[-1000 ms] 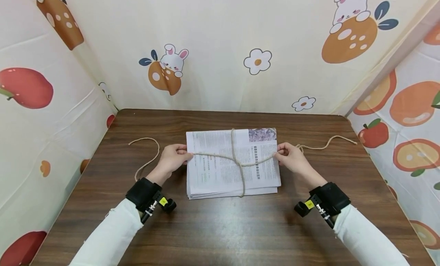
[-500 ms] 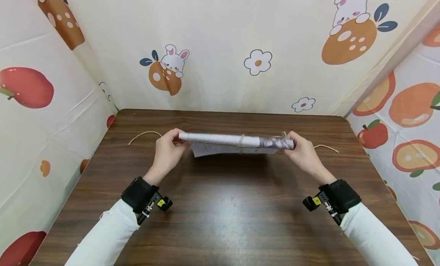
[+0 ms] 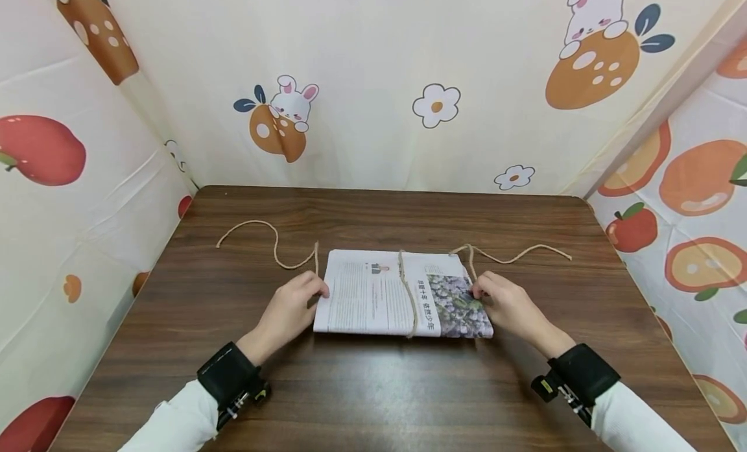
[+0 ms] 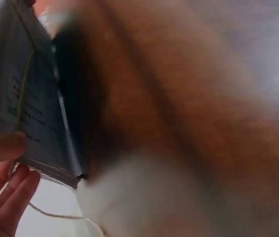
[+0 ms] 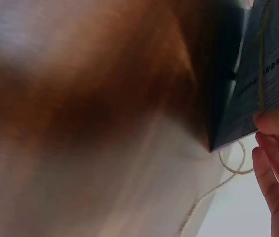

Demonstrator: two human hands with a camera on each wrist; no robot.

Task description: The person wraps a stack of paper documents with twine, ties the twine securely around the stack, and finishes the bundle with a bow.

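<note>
A stack of folded newspapers (image 3: 362, 296) is held tilted above the table, its printed side with a purple flower photo facing up. A strand of beige twine (image 3: 408, 293) crosses it from far to near edge. My left hand (image 3: 286, 312) pinches the left side of the stack, thumb on one face and fingers on the other, as the left wrist view shows. At the opposite side my right hand (image 3: 516, 309) grips it likewise, fingertips right at the twine. In both wrist views the underside of the newspapers (image 4: 40, 103) shows more twine.
Loose twine tails (image 3: 277, 244) curl over the brown wooden table (image 3: 373, 393) beyond the stack, one to the left and one to the right. A cream cloth backdrop (image 3: 362, 128) with rabbit and flower prints rises behind the table's far edge.
Both hands have lifted the newspaper stack off the table and turned it over, so the flower-photo side now faces up. The twine tails have shifted on the table.
</note>
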